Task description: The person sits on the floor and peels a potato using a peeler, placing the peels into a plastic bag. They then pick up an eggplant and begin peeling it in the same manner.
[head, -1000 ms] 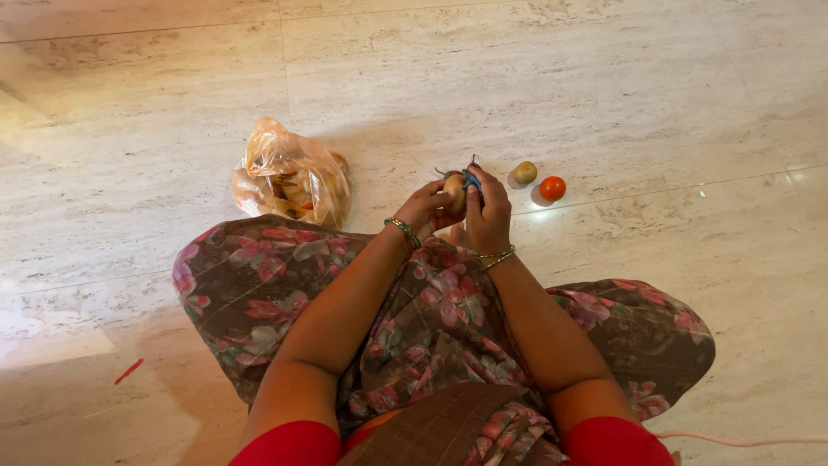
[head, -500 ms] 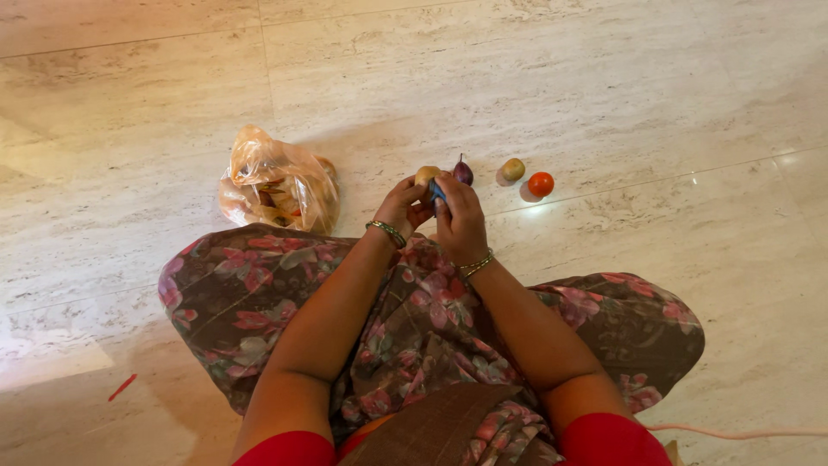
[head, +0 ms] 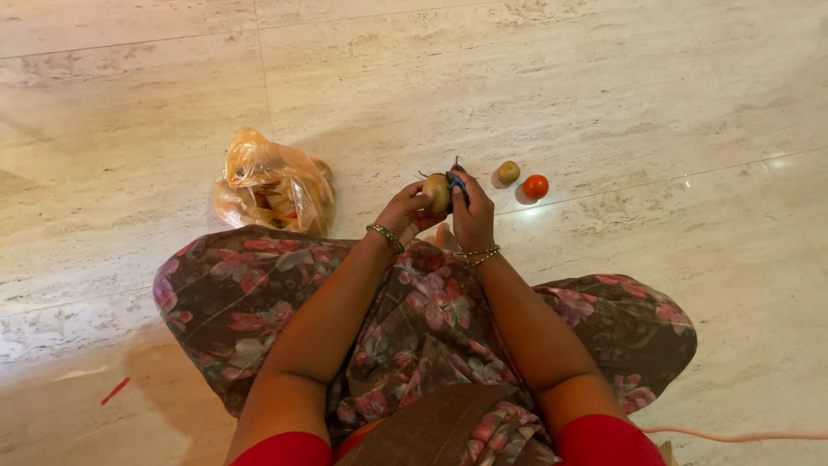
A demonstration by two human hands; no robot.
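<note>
The left hand (head: 405,210) was closed around a small tan potato (head: 436,192), fingers curled over its near side and thumb on top, holding it up just above the floor in front of the crossed legs. The right hand (head: 473,217) was closed on a blue-handled peeler (head: 454,182), pressed against the right side of the potato; its blade was too small to make out.

The potato looked firm and fairly light, with a rounded, dry skin that would likely turn slick once bared, so a cupped grip around its middle, leaving one face free for the tool, seemed the safest hold. It would probably not bruise easily.

Just behind the hands a dark purple onion (head: 455,166) was mostly hidden, only its tip showing. To the right on the marble floor (head: 604,78) lay a second small potato (head: 508,172) and, just beside it but apart, a red tomato (head: 536,185).

To the left sat a crumpled translucent orange plastic bag (head: 274,184), touching the edge of the floral skirt (head: 259,293); pale rounded shapes showed inside it, likely more vegetables, though which kind could not be told.
</note>
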